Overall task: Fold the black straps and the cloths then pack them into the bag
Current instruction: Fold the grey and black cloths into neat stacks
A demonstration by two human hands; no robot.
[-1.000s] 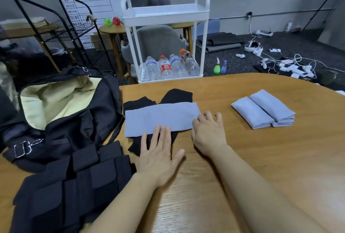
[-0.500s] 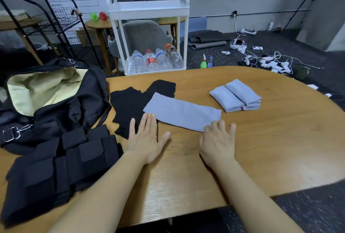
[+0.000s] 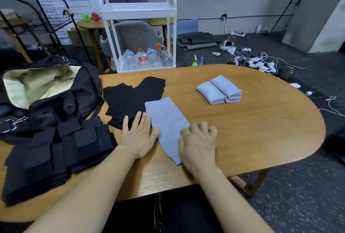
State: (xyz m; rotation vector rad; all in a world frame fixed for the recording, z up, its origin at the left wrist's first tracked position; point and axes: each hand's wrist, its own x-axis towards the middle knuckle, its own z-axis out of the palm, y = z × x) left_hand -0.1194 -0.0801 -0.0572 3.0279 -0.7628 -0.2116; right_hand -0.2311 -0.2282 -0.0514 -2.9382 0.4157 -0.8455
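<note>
Both hands rest on the grey cloth [image 3: 166, 120] right of the bag [image 3: 56, 92], left hand [image 3: 138, 137] flat, right hand [image 3: 197, 145] loosely curled on its near end; I'd square edges before folding.

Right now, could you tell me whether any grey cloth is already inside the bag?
No, the bag shows only its pale lining, and the grey cloths lie on the table.

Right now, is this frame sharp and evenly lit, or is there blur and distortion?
Head view: soft even light, no glare; the table edge bows from the wide-angle lens; the right hand and grey cloth look slightly smeared; the black straps lose detail.
</note>
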